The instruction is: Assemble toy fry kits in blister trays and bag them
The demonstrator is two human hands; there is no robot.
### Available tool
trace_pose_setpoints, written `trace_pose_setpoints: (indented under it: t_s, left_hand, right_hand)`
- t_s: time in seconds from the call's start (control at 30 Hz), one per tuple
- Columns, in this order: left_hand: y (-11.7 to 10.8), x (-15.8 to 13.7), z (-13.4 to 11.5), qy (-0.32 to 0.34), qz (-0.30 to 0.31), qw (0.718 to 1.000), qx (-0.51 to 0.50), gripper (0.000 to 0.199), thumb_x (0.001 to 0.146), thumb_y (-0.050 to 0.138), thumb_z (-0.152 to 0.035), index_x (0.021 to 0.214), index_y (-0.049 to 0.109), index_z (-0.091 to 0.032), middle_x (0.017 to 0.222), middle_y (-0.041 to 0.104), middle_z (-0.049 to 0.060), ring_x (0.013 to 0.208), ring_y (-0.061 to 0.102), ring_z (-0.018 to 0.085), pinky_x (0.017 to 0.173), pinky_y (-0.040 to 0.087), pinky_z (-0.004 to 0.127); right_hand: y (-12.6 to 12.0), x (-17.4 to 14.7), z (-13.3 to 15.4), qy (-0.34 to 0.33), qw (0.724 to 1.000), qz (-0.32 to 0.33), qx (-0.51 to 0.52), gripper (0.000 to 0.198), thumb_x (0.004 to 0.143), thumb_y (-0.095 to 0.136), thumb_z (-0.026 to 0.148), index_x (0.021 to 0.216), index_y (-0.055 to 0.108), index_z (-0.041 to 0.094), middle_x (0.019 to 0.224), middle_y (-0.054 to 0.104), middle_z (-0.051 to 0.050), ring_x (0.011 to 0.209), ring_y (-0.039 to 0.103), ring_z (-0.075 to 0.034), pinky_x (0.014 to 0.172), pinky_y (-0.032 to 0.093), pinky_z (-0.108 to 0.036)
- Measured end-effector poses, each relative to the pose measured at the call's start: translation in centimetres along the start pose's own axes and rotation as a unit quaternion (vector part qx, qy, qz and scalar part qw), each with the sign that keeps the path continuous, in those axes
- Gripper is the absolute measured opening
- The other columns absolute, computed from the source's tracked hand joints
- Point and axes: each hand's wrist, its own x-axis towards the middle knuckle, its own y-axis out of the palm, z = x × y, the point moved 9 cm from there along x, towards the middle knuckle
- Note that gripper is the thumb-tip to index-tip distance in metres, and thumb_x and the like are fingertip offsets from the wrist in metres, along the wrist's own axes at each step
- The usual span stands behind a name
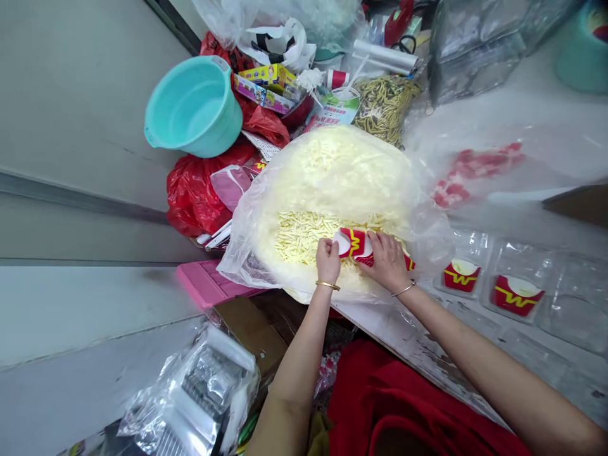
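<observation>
My left hand [329, 261] is closed on the left end of a red fry carton [352, 242] with a yellow W-shaped mark and a white inside. On the other side of it, my right hand [387, 258] is closed round its right end, with more red cartons [365, 258] showing under the fingers. Both hands are above a large transparent plastic bag [247, 244] full of small pale-yellow fry-shaped pieces [304, 235]. A bit of red carton [409, 262] also shows beside the right wrist.
Transparent plastic boxes at right hold red cartons [462, 276] [517, 295]. A turquoise basin [194, 104] stands on red bags [197, 196] at left. Behind are a bag of greenish-gold pieces [387, 107] and small boxes [270, 77]. Wrapped plastic trays [204, 380] lie below.
</observation>
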Motion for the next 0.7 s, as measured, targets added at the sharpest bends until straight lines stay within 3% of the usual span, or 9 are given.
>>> trace_pose_setpoints:
  t_s: [0.1,0.17,0.23,0.3,0.4,0.47,0.57,0.63,0.7]
  left_hand:
    - [-2.2,-0.2,0.1,-0.021,-0.022,0.999,-0.024,0.012,0.085,0.048,-0.028,0.079,0.042,-0.019,0.065,0.045,-0.004,0.057,0.045,0.009,0.058,0.039,0.02]
    - [-2.4,-0.8,-0.6,-0.018,0.038,0.999,-0.035,0.016,0.081,0.056,-0.031,0.078,0.046,-0.019,0.064,0.049,-0.004,0.057,0.048,0.009,0.057,0.04,0.02]
    - [-1.7,-1.2,-1.8,0.012,0.143,0.989,-0.021,0.017,0.081,0.059,-0.034,0.081,0.052,-0.018,0.066,0.054,-0.002,0.059,0.051,0.01,0.057,0.042,0.02]
    - [-2.5,-0.2,-3.0,0.072,0.172,0.981,0.055,0.015,0.086,0.053,-0.032,0.091,0.056,-0.018,0.074,0.06,0.001,0.066,0.056,0.012,0.061,0.045,0.022]
    - [-6.2,4.7,-4.6,0.148,0.045,0.955,0.254,0.019,0.087,0.045,-0.016,0.101,0.058,-0.015,0.092,0.063,0.009,0.084,0.059,0.017,0.077,0.048,0.029]
    - [-7.4,8.7,-5.8,0.162,0.009,0.933,0.322,0.024,0.081,0.049,-0.008,0.102,0.06,-0.013,0.099,0.062,0.013,0.096,0.058,0.023,0.088,0.045,0.035]
    - [-6.8,13.8,-9.2,0.212,0.02,0.903,0.373,0.031,0.08,0.055,-0.015,0.112,0.058,-0.013,0.109,0.059,0.015,0.106,0.054,0.026,0.094,0.042,0.038]
    - [-5.6,16.3,-12.3,0.259,0.026,0.874,0.412,0.038,0.086,0.05,-0.026,0.122,0.052,-0.013,0.114,0.059,0.014,0.109,0.053,0.026,0.097,0.04,0.037]
    - [-3.4,18.1,-14.3,0.278,0.07,0.85,0.442,0.042,0.092,0.039,-0.032,0.128,0.048,-0.012,0.121,0.057,0.014,0.115,0.05,0.025,0.101,0.037,0.038]
  right_hand:
    - [-1.0,0.0,0.9,-0.001,1.0,-0.025,0.003,0.081,0.079,0.061,0.048,0.142,0.027,0.01,0.133,0.042,-0.022,0.12,0.037,-0.038,0.098,0.03,-0.055]
    - [-1.3,-0.2,2.9,-0.045,0.998,-0.018,0.03,0.088,0.079,0.06,0.049,0.146,0.017,0.012,0.137,0.038,-0.021,0.123,0.035,-0.038,0.1,0.029,-0.056]
    - [-0.9,-0.7,4.6,-0.073,0.995,0.007,0.072,0.087,0.081,0.059,0.046,0.147,0.014,0.012,0.131,0.044,-0.02,0.118,0.042,-0.035,0.098,0.035,-0.053]
    - [-0.2,-1.3,5.1,-0.059,0.992,0.024,0.104,0.084,0.081,0.059,0.042,0.146,0.016,0.01,0.122,0.05,-0.019,0.11,0.048,-0.033,0.092,0.042,-0.05]
    - [1.5,-2.5,4.6,-0.029,0.991,0.048,0.121,0.081,0.079,0.06,0.043,0.142,0.024,0.007,0.117,0.053,-0.02,0.108,0.051,-0.034,0.089,0.046,-0.05]
    - [2.7,-3.0,4.2,-0.024,0.988,0.084,0.126,0.079,0.079,0.06,0.045,0.14,0.029,0.006,0.117,0.054,-0.021,0.108,0.053,-0.034,0.09,0.046,-0.05]
    - [3.5,-2.4,3.4,0.008,0.982,0.131,0.136,0.078,0.079,0.06,0.048,0.137,0.034,0.003,0.124,0.052,-0.024,0.114,0.051,-0.035,0.094,0.045,-0.049]
    - [2.9,-0.9,2.7,0.031,0.977,0.14,0.158,0.081,0.079,0.06,0.051,0.138,0.033,0.003,0.13,0.048,-0.024,0.12,0.048,-0.034,0.1,0.041,-0.048]
    - [1.4,1.5,1.9,0.044,0.974,0.122,0.184,0.085,0.078,0.061,0.054,0.141,0.03,0.006,0.137,0.043,-0.023,0.126,0.042,-0.033,0.105,0.036,-0.048]
